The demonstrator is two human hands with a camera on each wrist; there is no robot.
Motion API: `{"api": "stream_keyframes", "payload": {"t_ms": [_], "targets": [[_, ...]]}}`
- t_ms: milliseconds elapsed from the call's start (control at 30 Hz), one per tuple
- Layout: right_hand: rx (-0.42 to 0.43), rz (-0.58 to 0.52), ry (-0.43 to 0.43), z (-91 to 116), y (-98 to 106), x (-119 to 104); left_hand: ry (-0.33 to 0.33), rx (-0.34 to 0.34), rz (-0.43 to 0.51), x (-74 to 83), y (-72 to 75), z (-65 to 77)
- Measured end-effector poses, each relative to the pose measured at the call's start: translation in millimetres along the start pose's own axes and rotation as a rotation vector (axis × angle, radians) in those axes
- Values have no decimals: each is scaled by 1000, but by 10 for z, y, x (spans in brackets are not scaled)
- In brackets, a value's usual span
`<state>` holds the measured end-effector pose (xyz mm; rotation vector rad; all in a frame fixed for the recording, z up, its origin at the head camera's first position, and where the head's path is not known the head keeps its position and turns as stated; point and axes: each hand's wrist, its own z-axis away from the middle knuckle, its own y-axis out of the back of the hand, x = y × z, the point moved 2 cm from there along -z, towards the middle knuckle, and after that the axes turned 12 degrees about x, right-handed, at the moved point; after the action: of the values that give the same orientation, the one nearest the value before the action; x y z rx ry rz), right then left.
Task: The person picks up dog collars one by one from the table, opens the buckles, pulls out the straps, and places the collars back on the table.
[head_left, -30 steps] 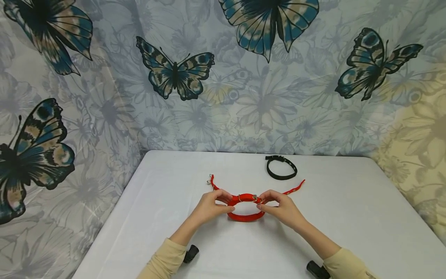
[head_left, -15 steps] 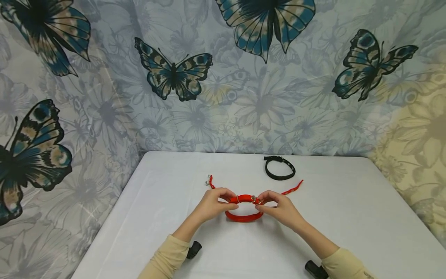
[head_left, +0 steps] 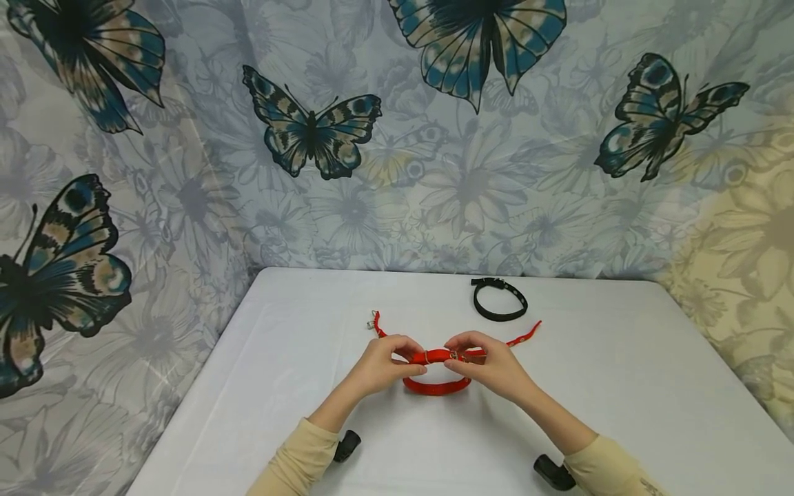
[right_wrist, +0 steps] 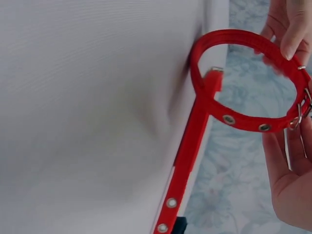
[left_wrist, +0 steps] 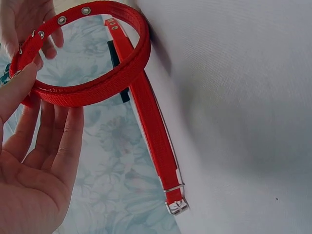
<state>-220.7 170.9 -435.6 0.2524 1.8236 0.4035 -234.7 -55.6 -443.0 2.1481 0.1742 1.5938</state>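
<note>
A red collar (head_left: 437,389), fastened into a loop, is held up by both hands, its lower arc nearest the body. My left hand (head_left: 380,368) pinches the loop's left side between thumb and fingers. At the metal buckle (right_wrist: 307,102) my right hand (head_left: 494,366) has its thumb and fingertips around the strap. Metal eyelets (left_wrist: 62,20) dot the band. Behind the loop, a second red collar (left_wrist: 155,131) lies stretched out, with a buckle at one end and eyelets toward the other; the hands partly hide it in the head view.
A black collar (head_left: 501,317), closed into a ring, lies at the back of the white table (head_left: 322,296). Butterfly-patterned cloth (head_left: 372,220) hangs behind the table and at its sides. Black devices (head_left: 554,473) sit at both wrists.
My right hand has shifted left along the collar, its fingertips now over the buckle area. My left hand has edged slightly right. The other two collars stay where they were.
</note>
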Motion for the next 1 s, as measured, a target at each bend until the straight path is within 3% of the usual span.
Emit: {"api": "stream_keyframes", "payload": {"t_ms": [300,1000], "targets": [[-28,6,116,-13,-58,-57,-22,-2,-19,13,-18,31],[-22,27,98,-1,-98,-84,-87,83,12,76,-70,52]]}}
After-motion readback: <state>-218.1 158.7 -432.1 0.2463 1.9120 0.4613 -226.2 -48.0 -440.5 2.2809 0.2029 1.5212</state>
